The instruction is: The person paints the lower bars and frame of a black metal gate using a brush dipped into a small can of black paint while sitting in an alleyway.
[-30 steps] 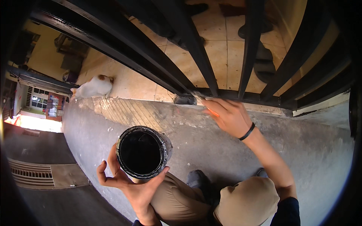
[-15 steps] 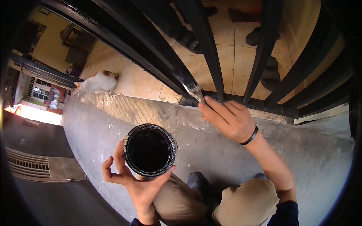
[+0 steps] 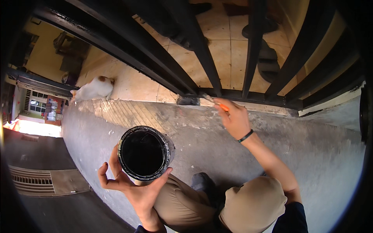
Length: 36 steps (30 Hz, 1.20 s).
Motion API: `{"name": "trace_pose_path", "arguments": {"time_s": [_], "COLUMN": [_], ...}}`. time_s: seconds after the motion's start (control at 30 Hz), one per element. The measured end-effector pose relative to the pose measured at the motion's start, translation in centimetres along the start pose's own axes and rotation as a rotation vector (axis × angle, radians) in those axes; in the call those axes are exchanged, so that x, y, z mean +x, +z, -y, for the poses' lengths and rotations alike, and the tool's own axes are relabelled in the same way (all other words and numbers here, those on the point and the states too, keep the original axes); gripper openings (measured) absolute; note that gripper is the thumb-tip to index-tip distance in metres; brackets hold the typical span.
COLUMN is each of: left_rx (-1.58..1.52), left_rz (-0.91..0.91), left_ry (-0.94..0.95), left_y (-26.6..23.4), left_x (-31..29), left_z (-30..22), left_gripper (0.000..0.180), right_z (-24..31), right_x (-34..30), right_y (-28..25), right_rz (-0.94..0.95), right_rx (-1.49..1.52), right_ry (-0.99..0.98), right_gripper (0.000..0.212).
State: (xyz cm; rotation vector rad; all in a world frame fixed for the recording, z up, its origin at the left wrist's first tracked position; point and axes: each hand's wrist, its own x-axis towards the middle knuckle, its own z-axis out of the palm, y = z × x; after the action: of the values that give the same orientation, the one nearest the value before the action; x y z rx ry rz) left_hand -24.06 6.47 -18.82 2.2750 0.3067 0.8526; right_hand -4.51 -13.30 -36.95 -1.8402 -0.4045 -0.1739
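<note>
My left hand [image 3: 136, 194] grips a round can of black paint [image 3: 143, 153] from below and the side, thumb on the right and fingers on the left. The can's opening faces up, and its rim is smeared. In my right hand [image 3: 236, 120] is a paintbrush [image 3: 222, 106] with an orange handle, held between thumb and fingers. Its tip points left at the bottom rail [image 3: 237, 95] of a black metal gate, near the corner where an upright bar [image 3: 171, 64] meets it. Whether the bristles touch the rail I cannot tell.
Beyond the bars, slippers [image 3: 269, 64] lie on the tiled floor [image 3: 221, 50]. A white and brown cat [image 3: 95, 88] is at the tile edge on the left. Rough concrete [image 3: 217, 147] lies below the gate, with a drain grate [image 3: 31, 180] at far left. My knees show at the bottom.
My right hand has drawn the brush from the upright bar down to the bottom rail, tilting it so its orange handle shows. The view has shifted slightly; the can is still in my left hand.
</note>
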Motion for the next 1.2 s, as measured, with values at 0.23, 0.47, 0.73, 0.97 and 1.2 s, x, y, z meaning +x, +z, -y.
{"name": "trace_pose_path", "arguments": {"time_s": [0.23,0.47,0.73,0.97,1.2], "left_rx": [0.056,0.053,0.075,0.049,0.020], "left_rz": [0.023,-0.009,0.035,0.001,0.003], "left_ry": [0.012,-0.010,0.021,-0.012,-0.005], "left_y": [-0.2,0.7,0.3,0.7,0.7], "left_x": [0.0,0.2,0.3,0.2,0.0], "left_z": [0.3,-0.2,0.0,-0.2,-0.3], "left_gripper": [0.139,0.135,0.139,0.135,0.135], "right_z": [4.4,-0.1,0.3,0.6,1.2], "right_x": [0.7,-2.2,-2.2,0.4,-1.1], "right_y": [0.6,3.4,5.2,3.3,2.8], "right_rz": [-0.095,-0.122,-0.128,-0.197,-0.017], "right_rx": [0.307,0.202,0.233,0.186,0.031], "right_ry": [-0.004,0.171,0.201,0.250,0.237], "right_gripper": [0.026,0.026,0.027,0.023,0.021]}}
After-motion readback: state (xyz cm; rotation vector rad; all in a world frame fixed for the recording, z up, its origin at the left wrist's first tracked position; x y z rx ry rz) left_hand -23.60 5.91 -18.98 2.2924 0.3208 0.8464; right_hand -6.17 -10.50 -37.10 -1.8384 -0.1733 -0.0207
